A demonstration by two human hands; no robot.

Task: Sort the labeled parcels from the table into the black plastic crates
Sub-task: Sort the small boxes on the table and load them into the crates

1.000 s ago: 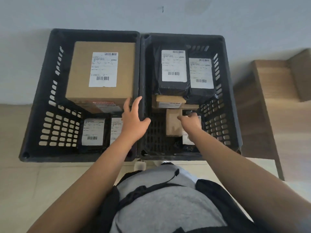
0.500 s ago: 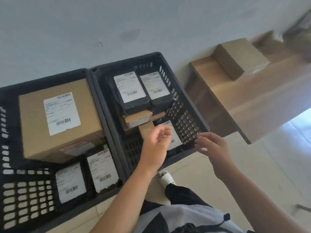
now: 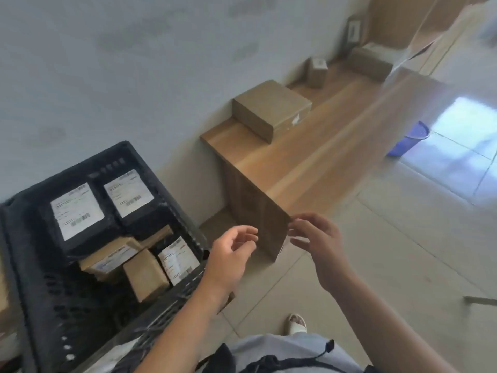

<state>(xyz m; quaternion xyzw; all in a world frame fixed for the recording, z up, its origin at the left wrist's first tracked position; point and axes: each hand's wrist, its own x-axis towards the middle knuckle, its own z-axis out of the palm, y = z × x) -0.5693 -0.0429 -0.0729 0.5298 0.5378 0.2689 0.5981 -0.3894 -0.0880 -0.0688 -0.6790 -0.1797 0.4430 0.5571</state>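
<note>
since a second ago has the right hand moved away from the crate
Yes. The right hand was inside the black crate on a small brown parcel; now it hangs empty outside it, toward the wooden table.

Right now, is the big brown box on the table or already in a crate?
On the table: the big brown box lies flat on the wooden table, outside the black crate.

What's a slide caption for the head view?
Both hands, left and right, empty between the filled black crate and the cardboard box on the table.
</note>
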